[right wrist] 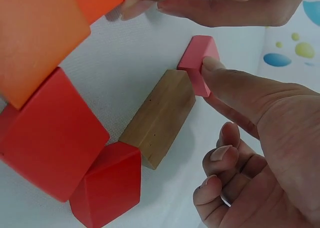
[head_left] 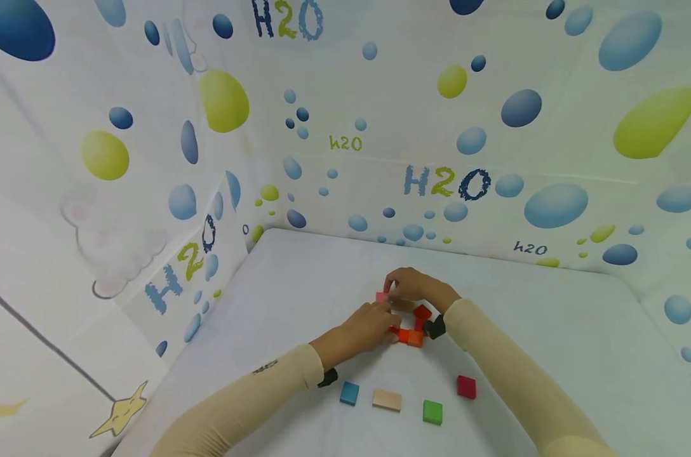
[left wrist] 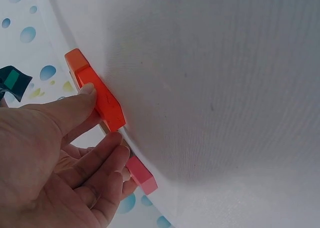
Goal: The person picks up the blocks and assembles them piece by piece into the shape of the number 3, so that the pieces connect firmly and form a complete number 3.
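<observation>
From the left in the head view: left forearm in a cream sleeve (head_left: 260, 393), black wrist strap (head_left: 327, 377) at the cuff. Just right of that cuff, a flat blue rectangular block (head_left: 349, 393), lying loose, nearer to us than the hands. Our left hand (head_left: 365, 327) is next, pinching a glossy red-orange block (left wrist: 107, 107), thumb on the near face and index going behind. Can't tell whether that piece is one block or two end to end.

Beyond the left knuckles, a small pink block (right wrist: 195, 55): it sits between the hands, at the far end of a curved row. Flat beige block (head_left: 387, 400) lies nearer to us, apart from the row.

Row from the pink piece: brown wooden block (right wrist: 160, 118), its end meeting pink's corner; smaller red block (right wrist: 110, 188); larger red block (right wrist: 55, 135) against it; then a lighter orange block (right wrist: 40, 32), next to the red-orange one. The curve opens leftward, towards our left hand.

Right hand (head_left: 416, 285): thumb and index pinch pink, other fingers curled loosely. Farther right and nearer us, a green square block (head_left: 432, 412), then a dark red block (head_left: 467, 387) near the right sleeve (head_left: 511, 374). All on a white tabletop (head_left: 300, 273).
</observation>
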{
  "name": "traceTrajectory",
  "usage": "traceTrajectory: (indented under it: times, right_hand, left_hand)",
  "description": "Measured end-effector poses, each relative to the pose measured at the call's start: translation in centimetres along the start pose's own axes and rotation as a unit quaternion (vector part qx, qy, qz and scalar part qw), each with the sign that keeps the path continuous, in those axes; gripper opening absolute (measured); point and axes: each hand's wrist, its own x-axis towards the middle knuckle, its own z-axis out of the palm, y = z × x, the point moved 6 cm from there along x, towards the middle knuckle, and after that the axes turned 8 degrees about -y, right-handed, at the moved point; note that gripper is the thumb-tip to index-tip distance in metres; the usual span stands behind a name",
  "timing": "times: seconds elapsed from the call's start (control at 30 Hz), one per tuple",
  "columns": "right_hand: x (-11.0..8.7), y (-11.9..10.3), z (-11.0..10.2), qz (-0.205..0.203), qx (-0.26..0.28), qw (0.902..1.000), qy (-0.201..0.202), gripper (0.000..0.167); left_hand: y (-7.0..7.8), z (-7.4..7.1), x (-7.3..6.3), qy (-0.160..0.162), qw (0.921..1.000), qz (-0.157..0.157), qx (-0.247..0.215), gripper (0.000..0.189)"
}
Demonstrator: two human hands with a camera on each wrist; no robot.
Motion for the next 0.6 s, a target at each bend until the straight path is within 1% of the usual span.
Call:
traceTrajectory:
  times: [0.13,0.33,0.6]
  right_hand:
    - [-0.34,-0.16,0.0,-0.003,-0.004,1.0,-0.004,0.014]
    - [-0.59,-0.13,-0.03,0.002,-0.014,0.9999,-0.009,0.015]
    - [-0.78,-0.15,-0.02,0.007,-0.013,0.9998,-0.012,0.016]
  left_hand:
    - [-0.04,0.04,0.05,0.0,1.0,-0.004,0.0,0.021]
    - [-0.04,0.11,0.14,-0.008,0.9998,-0.016,-0.007,0.018]
    - [-0.01,0.22,0.36,-0.011,0.9998,-0.017,-0.002,0.018]
